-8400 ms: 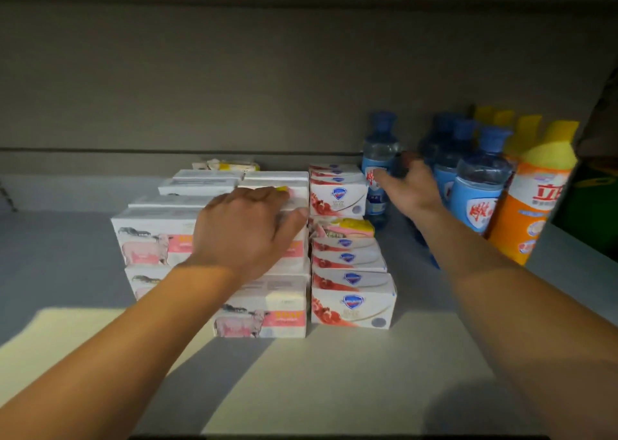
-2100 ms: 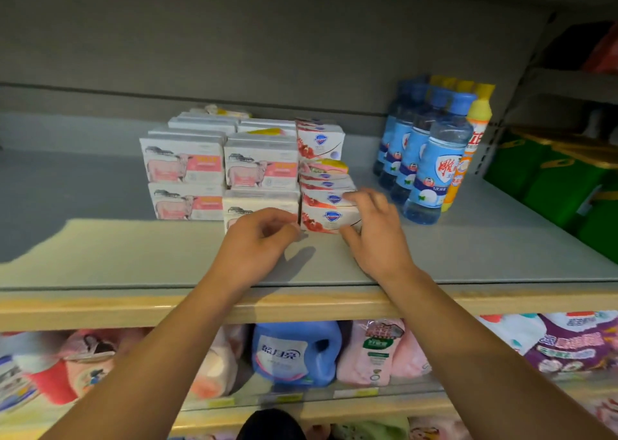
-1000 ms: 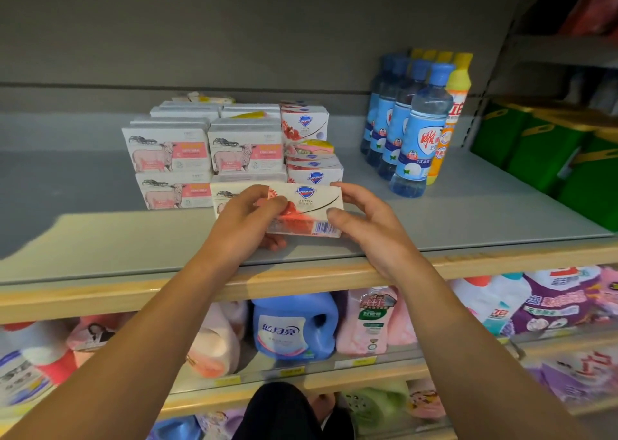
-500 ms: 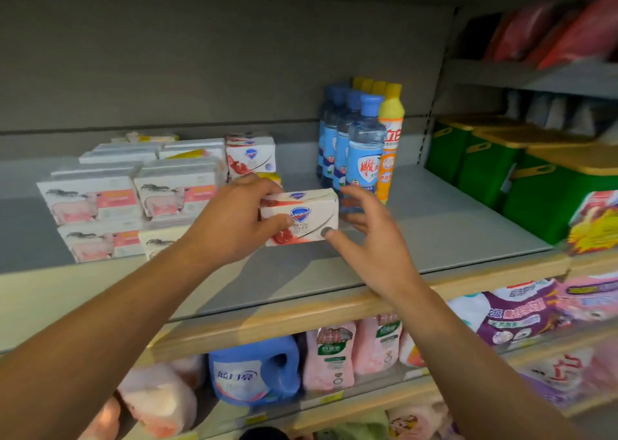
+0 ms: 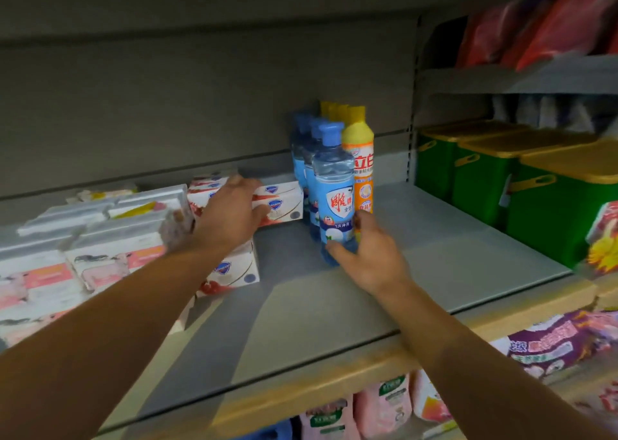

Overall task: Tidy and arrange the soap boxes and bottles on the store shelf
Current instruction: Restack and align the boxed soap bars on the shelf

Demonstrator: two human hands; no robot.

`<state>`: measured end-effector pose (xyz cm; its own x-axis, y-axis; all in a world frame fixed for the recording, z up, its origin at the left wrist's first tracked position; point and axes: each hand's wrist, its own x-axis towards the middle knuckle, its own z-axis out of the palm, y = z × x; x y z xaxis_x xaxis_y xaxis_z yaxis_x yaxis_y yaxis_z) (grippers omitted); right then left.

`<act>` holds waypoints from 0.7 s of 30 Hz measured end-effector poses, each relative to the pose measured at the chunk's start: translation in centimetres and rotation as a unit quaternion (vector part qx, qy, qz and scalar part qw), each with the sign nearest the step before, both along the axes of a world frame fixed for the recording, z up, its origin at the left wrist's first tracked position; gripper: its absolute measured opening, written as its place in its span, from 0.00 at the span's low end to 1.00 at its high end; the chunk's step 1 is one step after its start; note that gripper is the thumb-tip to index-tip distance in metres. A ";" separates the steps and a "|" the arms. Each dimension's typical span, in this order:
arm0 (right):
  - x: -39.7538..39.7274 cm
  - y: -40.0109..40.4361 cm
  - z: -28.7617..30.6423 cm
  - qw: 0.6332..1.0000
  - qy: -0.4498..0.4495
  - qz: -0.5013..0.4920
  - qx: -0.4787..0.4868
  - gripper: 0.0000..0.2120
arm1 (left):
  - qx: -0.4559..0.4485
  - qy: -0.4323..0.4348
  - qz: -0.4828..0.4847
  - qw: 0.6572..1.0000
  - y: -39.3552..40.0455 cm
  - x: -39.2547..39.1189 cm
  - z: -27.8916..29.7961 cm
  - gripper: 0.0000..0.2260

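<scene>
The left hand [image 5: 230, 215] lies on a soap box [image 5: 279, 204] deep on the shelf [image 5: 434, 239], just left of the upright bottles. The right hand [image 5: 368, 255], nearer them, curls round the front blue bottle [image 5: 334, 188] at its base.

Both bare forearms stretch in from the bottom corners toward mid-frame. The left hand [image 5: 230, 215] reaches up and centre-left, palm down, fingers [image 5: 249, 185] spread forward over what it touches. The right hand [image 5: 371, 255], centre-right and lower, is turned on edge, thumb and fingers curled inward in a grip.
</scene>
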<state>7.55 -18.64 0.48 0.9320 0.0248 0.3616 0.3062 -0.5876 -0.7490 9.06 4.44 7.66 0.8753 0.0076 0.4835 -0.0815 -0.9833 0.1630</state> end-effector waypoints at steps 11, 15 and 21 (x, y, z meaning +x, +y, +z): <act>1.4 0.1 -0.5 1.000 -0.008 -0.021 -0.022 0.24 | 0.292 0.080 0.098 0.948 -0.9 5.5 -1.2 0.15; 1.2 0.2 -0.9 1.000 -0.014 -0.023 -0.004 0.23 | 0.347 0.111 0.081 0.928 -1.2 6.1 -1.3 0.12; 1.3 0.1 -0.9 1.000 -0.011 -0.012 0.025 0.22 | 0.190 0.132 -0.010 0.973 -1.8 7.6 -0.2 0.16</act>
<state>8.87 -18.50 -0.41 0.9236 -0.0156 0.3831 0.3102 -0.5567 -0.7706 16.66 2.61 7.47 0.9675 -0.1451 0.2069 -0.1048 -0.9755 -0.1937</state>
